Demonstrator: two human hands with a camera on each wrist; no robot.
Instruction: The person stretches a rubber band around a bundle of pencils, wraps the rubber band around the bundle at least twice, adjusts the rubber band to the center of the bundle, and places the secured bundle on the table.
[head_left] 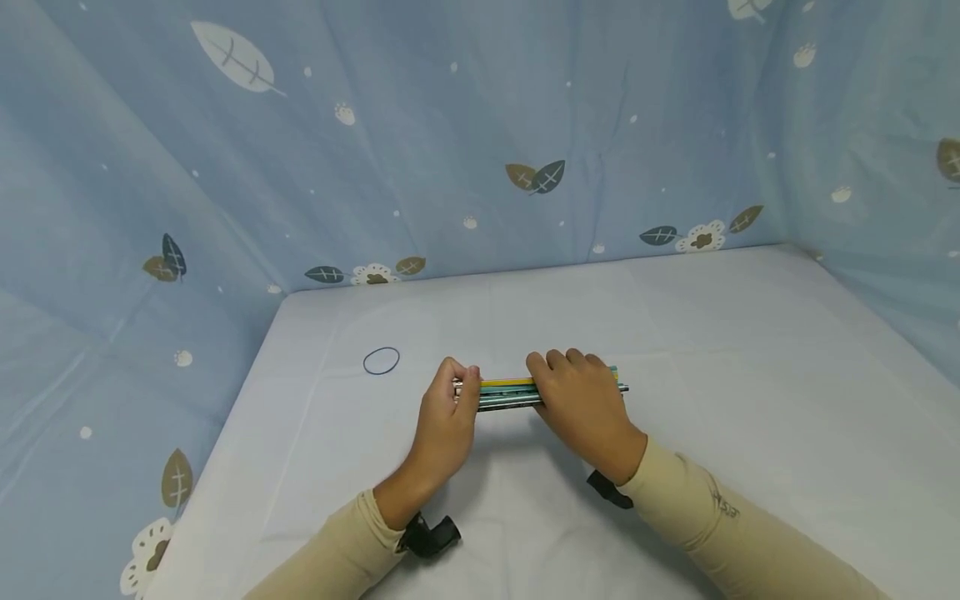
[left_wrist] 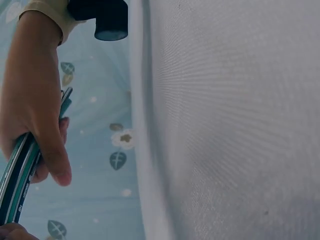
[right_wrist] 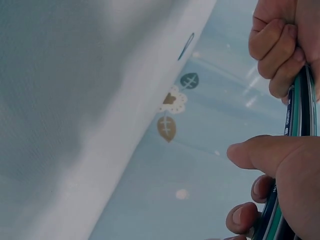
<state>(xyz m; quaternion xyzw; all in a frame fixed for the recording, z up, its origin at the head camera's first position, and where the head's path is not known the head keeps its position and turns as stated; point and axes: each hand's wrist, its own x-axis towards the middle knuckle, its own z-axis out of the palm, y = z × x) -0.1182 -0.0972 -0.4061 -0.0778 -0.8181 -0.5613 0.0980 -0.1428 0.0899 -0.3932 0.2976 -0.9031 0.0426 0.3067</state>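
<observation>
Above the white table, both hands hold one bundle of pencils (head_left: 508, 396) roughly level. Green, dark and yellow barrels show between the hands. My left hand (head_left: 446, 421) grips the left end, its fingers curled around it and its thumb along the near side. My right hand (head_left: 585, 408) is wrapped over the right part, and pencil ends stick out past it. In the right wrist view the right thumb (right_wrist: 250, 151) stretches across the bundle while the fingertips curl beneath. Striped barrels (left_wrist: 19, 175) with small print show in the left wrist view.
A thin blue rubber band (head_left: 382, 348) lies on the white-covered table (head_left: 712, 358), left of and beyond the hands. Blue curtains (head_left: 450, 125) with leaf and flower prints rise behind the table and at its sides. Dark wrist mounts (head_left: 431, 537) sit at both cuffs.
</observation>
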